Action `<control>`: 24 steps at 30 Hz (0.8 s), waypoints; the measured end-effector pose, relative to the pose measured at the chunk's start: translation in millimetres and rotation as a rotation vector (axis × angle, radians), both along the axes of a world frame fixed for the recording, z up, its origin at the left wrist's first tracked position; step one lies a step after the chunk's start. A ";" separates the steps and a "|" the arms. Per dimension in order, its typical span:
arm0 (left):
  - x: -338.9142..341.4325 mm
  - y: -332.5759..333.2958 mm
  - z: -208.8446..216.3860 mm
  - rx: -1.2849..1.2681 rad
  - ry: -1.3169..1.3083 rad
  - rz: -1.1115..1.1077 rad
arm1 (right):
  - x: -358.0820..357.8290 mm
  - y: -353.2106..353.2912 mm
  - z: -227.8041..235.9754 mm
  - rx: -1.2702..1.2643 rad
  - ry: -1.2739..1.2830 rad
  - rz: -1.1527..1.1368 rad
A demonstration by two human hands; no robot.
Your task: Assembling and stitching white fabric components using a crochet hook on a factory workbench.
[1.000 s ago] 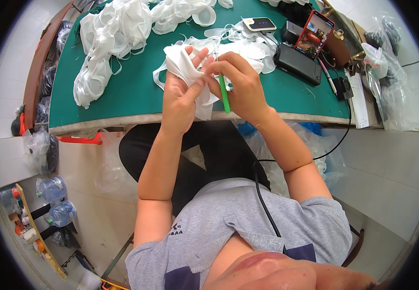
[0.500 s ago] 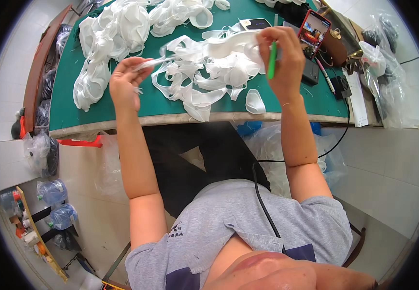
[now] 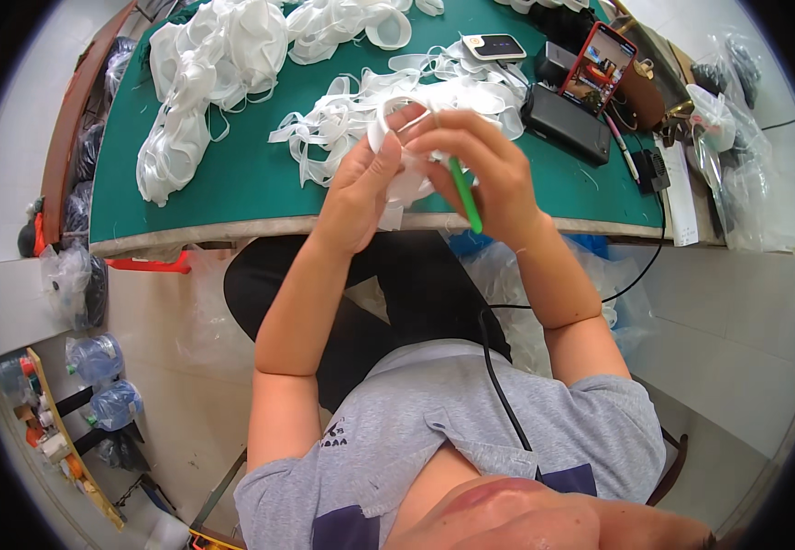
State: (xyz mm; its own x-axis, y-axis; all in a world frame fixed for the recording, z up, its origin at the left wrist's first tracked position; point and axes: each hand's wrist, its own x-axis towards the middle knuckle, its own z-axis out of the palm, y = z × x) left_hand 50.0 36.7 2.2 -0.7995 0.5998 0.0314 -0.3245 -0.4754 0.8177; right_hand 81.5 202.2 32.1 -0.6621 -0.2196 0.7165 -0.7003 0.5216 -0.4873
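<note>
My left hand [image 3: 361, 188] pinches a white fabric piece [image 3: 381, 128], its curved strip looping up above the thumb and fingers. Close beside it, my right hand [image 3: 493, 170] has a slim green-handled tool [image 3: 466, 197] in its grip, slanting down from the palm. The tool's working end is hidden by the fingers. Both hands meet over the table's near edge, their fingertips at the fabric; whether the right fingertips also pinch it I cannot make out. Just behind lies a tangled heap of white fabric pieces [image 3: 324, 137] with narrow straps.
On the green table [image 3: 241, 188], larger white piles [image 3: 223, 55] lie at the far left. A small white device [image 3: 493, 47], a black box [image 3: 567, 124], a propped phone [image 3: 599, 66] and a pen [image 3: 622, 147] stand to the right. A black cable [image 3: 640, 275] hangs off the right edge.
My hands have come together from wide apart, moving down toward the near edge. The stretched white fabric is no longer spread between them; the left hand now holds a piece close to the right.
</note>
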 end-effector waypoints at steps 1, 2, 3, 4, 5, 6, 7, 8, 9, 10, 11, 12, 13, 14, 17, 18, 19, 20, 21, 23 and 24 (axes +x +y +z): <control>2.6 2.6 -0.8 0.000 -0.001 -0.001 | 3.0 -2.6 -0.2 0.002 0.032 0.021; 4.5 4.1 -2.3 0.059 -0.015 0.031 | 3.3 -1.6 -1.4 0.001 0.031 0.021; 6.4 4.2 -3.0 0.118 -0.028 0.066 | 4.5 1.1 -2.7 -0.060 0.078 -0.004; 7.7 3.4 -4.4 0.118 -0.028 0.069 | 6.0 4.3 -4.4 -0.121 0.124 -0.029; 9.0 2.3 -6.2 0.160 0.014 0.047 | 7.9 8.4 -6.9 -0.153 0.129 -0.143; 9.8 1.9 -6.8 0.202 0.055 0.022 | 9.0 10.0 -8.8 -0.153 0.130 -0.143; 10.9 1.6 -6.0 0.201 0.056 0.021 | 10.0 11.1 -10.4 -0.347 -0.066 -0.196; 12.3 1.3 -3.8 0.243 0.025 0.009 | 11.1 12.2 -11.9 -0.540 -0.265 -0.247; 13.3 1.3 -1.0 0.284 -0.008 -0.005 | 10.9 14.2 -13.1 -0.603 -0.400 -0.197; 13.8 1.7 2.1 0.284 -0.009 -0.008 | 11.1 15.3 -14.9 -0.603 -0.400 -0.199; 14.1 2.3 5.7 0.400 -0.124 -0.033 | 11.6 16.2 -17.3 -0.725 -0.553 -0.089; 15.0 3.3 9.0 0.515 -0.242 -0.058 | 13.0 17.7 -20.4 -0.844 -0.707 0.024; 15.0 3.6 11.8 0.508 -0.276 -0.037 | 14.0 19.6 -24.9 -0.840 -0.764 0.059; 13.4 3.1 9.6 0.508 -0.281 -0.042 | 16.1 20.4 -25.0 -0.842 -0.766 0.053; 9.7 -0.4 3.2 0.703 -0.485 -0.111 | 22.0 20.5 -24.0 -0.907 -0.862 0.118; 9.5 -0.3 2.6 0.702 -0.491 -0.116 | 23.9 21.0 -23.1 -0.943 -0.901 0.152; 9.4 -0.3 2.1 0.770 -0.572 -0.124 | 26.1 21.2 -22.8 -0.979 -0.939 0.187; 9.9 -0.4 2.0 0.837 -0.653 -0.132 | 29.0 20.6 -23.4 -0.983 -0.938 0.179; 10.1 -0.1 2.3 0.834 -0.659 -0.140 | 31.8 20.0 -24.5 -1.016 -0.950 0.202; 11.2 1.0 3.5 0.961 -0.801 -0.175 | 36.7 19.7 -28.9 -1.054 -0.956 0.216; 12.2 2.3 2.4 0.957 -0.807 -0.185 | 39.1 19.8 -33.2 -1.077 -0.959 0.259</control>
State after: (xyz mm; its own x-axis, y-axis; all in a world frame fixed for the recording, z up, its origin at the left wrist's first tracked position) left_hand 62.2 39.1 4.6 -0.7004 0.7115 0.0574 -0.6940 -0.6599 -0.2881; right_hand 120.5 222.0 -1.1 -0.9954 -0.0587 -0.0753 0.0942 -0.4754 -0.8747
